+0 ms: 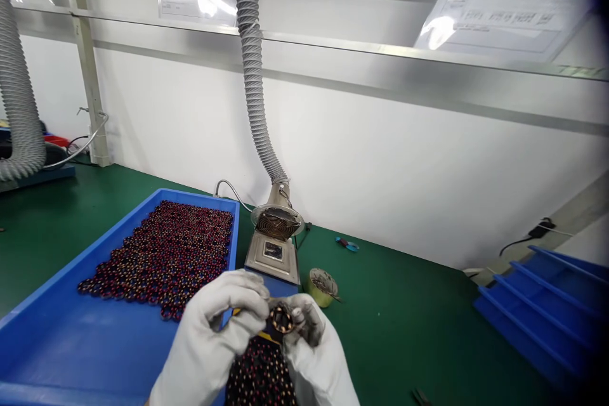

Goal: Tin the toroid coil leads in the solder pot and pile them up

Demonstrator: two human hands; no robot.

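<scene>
Both of my hands wear white gloves, darkened at the right fingertips. My right hand (316, 346) is closed on a small wound ring core (281, 319), dark with copper-coloured segments around its opening. Close to the ring's left side, my left hand (221, 323) has its thumb and fingers pinched together. What sits between those left fingertips is too small to make out. Below the hands lies a pile of similar dark ring parts (261, 374) with red and copper spots. To the left, a large blue tray (95, 342) holds many more rings (176, 247) in packed rows.
A metal box with a square opening (273, 250) stands beyond my hands, under a grey exhaust hose (252, 70). Beside it is a yellow-green cup (322, 287) with grey residue. Blue-handled cutters (347, 244) lie behind. Stacked blue trays (547, 311) are at right.
</scene>
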